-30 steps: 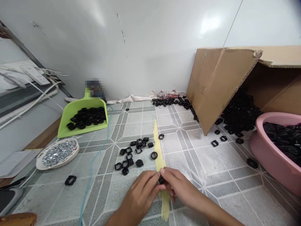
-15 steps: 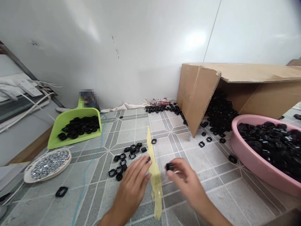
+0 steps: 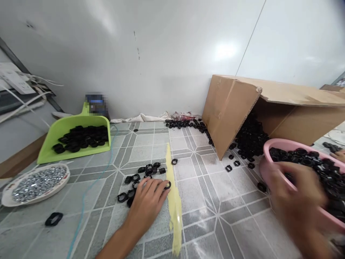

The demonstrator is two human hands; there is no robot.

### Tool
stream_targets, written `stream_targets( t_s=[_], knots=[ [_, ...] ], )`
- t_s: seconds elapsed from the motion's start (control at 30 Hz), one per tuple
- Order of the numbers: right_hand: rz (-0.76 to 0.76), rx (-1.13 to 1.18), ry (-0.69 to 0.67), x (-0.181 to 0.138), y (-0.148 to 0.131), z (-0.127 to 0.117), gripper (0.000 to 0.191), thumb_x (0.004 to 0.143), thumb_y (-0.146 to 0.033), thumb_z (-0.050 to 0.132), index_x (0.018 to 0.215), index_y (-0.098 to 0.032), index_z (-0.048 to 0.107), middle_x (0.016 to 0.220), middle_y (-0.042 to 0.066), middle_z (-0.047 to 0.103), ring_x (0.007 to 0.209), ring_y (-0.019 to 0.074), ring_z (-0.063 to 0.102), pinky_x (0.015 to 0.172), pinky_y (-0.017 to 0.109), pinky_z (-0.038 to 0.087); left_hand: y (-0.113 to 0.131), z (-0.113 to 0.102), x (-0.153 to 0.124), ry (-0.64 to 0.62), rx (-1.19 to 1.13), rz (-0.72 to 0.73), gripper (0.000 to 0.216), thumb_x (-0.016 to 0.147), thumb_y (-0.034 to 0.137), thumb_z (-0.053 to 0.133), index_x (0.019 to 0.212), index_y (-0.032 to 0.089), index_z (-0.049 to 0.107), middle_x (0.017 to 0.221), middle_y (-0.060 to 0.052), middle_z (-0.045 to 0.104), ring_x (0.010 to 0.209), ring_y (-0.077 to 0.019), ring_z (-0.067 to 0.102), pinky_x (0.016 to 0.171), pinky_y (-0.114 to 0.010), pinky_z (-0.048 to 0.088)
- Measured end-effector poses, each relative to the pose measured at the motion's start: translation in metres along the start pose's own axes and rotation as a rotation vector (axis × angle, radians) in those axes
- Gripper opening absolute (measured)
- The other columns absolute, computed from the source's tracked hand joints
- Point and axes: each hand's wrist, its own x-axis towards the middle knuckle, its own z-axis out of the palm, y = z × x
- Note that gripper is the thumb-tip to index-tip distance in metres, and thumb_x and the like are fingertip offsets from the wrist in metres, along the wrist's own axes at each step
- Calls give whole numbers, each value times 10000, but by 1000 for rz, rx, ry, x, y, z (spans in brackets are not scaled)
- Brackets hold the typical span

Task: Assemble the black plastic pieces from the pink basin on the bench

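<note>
My left hand [image 3: 147, 203] lies flat on the tiled floor with fingers stretched out, its tips over a small scatter of black plastic rings [image 3: 142, 174] just left of a yellow strip [image 3: 174, 194]. My right hand [image 3: 298, 196] is at the rim of the pink basin [image 3: 265, 162], which holds several black rings; the hand is smeared by motion and its fingers do not show clearly.
A tipped cardboard box [image 3: 234, 108] spills black rings at the right. A green dustpan [image 3: 72, 138] of black rings and a white plate [image 3: 35, 183] of shiny metal nuts sit at the left. A blue cord [image 3: 88, 190] crosses the floor. One loose ring [image 3: 54, 218] lies near left.
My hands were together pinching a black ring by the yellow strip. My right hand carried it away to the pink basin; my left hand went flat onto the ring scatter.
</note>
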Motion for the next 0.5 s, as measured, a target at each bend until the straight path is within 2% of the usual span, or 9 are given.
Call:
stream_targets(
  t_s=[0.07,0.13,0.23,0.3,0.4,0.5],
  knots=[
    [-119,162,-389,-8,-41,67,129,977,-289,550,1040,-216,635,1004,86,660,950,255,629,856,401,482,-1,1,-1,-7,-29,7,309,1035,250,469,1309,152,573,1045,-91,697,976,-260,623,991,-483,394],
    [-36,232,-707,-5,-65,144,169,964,-286,581,1101,-204,639,1106,88,657,1015,248,632,895,379,499,-2,2,-3,-27,-48,-10,342,1030,251,468,1347,144,542,1049,-100,678,984,-269,611,972,-480,413],
    [87,188,-715,19,-68,248,199,966,-243,600,1133,-144,641,1154,123,642,1038,252,633,929,422,512,-2,2,-6,-38,-113,-52,267,1019,266,492,1250,176,591,1035,-89,665,979,-274,611,964,-482,433],
    [138,177,-688,39,-63,301,270,982,-293,609,1206,-143,619,1227,110,622,1077,246,629,941,452,524,-4,0,-8,-32,-197,-52,223,1008,281,529,1204,196,594,1016,-70,671,975,-264,620,992,-479,432],
    [173,208,-677,61,-61,356,347,989,-343,611,1282,-157,588,1293,101,596,1103,245,629,933,459,542,-8,-2,-9,6,-359,-30,202,985,284,588,1171,207,569,985,-47,685,956,-232,640,1024,-433,440],
    [208,284,-693,70,-65,389,320,996,-329,600,1270,-164,597,1291,104,601,1095,236,632,931,450,545,-13,-1,-10,69,-461,-83,198,962,270,624,1138,216,552,960,-45,691,958,-226,650,985,-386,480]
  ],
)
